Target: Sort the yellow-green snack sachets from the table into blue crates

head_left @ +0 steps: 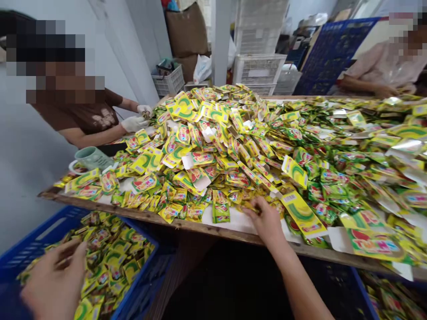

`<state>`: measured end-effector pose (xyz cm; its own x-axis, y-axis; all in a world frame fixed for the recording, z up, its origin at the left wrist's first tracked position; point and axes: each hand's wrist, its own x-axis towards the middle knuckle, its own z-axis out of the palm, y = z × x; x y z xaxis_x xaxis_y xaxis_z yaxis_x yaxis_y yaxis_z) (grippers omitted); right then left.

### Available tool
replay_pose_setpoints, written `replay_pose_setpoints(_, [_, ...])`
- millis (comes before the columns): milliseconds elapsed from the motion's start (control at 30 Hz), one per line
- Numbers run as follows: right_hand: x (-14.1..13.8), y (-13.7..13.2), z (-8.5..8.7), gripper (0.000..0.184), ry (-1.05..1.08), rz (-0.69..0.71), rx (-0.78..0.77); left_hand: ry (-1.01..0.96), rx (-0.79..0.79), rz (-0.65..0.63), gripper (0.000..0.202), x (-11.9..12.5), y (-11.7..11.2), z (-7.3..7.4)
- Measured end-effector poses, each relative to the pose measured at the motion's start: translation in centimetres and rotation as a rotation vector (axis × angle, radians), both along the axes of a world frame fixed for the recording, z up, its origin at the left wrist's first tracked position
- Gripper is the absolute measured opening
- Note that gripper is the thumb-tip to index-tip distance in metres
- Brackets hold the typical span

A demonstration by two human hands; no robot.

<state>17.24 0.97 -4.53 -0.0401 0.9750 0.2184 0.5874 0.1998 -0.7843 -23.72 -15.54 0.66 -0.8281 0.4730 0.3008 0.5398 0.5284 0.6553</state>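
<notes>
My left hand (55, 280) is over a blue crate (43, 231) of filled yellow-green boxes (116, 262). It is slightly blurred, with thumb and fingers apart and nothing visible between them. My right hand (268, 222) reaches to the near edge of the table, its bent fingers closed at a small yellow sachet (245, 206); the fingertips are partly hidden. Left of it lies a green sachet (220, 213). Beyond rises a heap of flat yellow cartons (213, 155). To its right are a yellow carton with an open flap (302, 213) and many green sachets (328, 189).
A wooden rim (160, 220) edges the table. A mug (93, 158) stands at its left corner. One co-worker with gloved hands (135, 122) works at left, another person (383, 73) at far right. White crates (258, 71) are stacked behind. Another blue crate (365, 293) is lower right.
</notes>
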Motion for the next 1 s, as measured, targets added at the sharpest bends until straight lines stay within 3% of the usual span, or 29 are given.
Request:
replay_pose_setpoints(33, [-0.4,0.1,0.1,0.022,0.096,0.030,-0.056,0.001,0.013,-0.020,0.017,1.9,1.1,-0.1])
replay_pose_setpoints(67, [-1.0,0.2,0.2,0.024,0.166,0.077,-0.102,-0.016,0.048,-0.126,0.016,4.2,2.6,-0.3])
replay_pose_setpoints(200, [-4.4,1.2,0.4,0.020,0.134,0.235,-0.226,0.003,0.159,-0.786,0.015,12.1,9.5,-0.5])
replay_pose_setpoints(267, [-5.3,1.7,0.6,0.020,0.088,0.220,-0.285,0.082,0.191,-0.953,0.015,13.7,12.0,-0.4])
replay_pose_setpoints(400, [-3.7,2.1,2.3,0.015,0.064,0.286,-0.260,0.180,0.190,-1.049,0.014,13.4,14.8,0.6])
replay_pose_setpoints(500, [-2.5,2.5,4.3,0.015,-0.037,0.477,-0.159,0.196,0.165,-1.066,0.014,12.4,15.7,1.3])
replay_pose_setpoints(633, [-4.6,2.8,4.5,0.032,-0.243,0.723,-0.122,0.217,0.122,-1.060,0.013,11.8,16.5,1.4])
replay_pose_setpoints(700, [-6.0,2.8,3.7,0.035,-0.343,0.717,-0.047,0.253,0.080,-1.064,0.014,11.5,16.8,1.5])
replay_pose_setpoints(833, [-6.9,1.8,2.0,0.017,-0.566,0.563,0.103,0.406,-0.012,-1.049,0.024,11.9,17.9,2.4])
replay_pose_setpoints(1000, [-6.0,0.0,-0.2,0.039,-0.633,0.412,0.102,0.606,-0.152,-1.343,0.070,14.1,20.4,4.0])
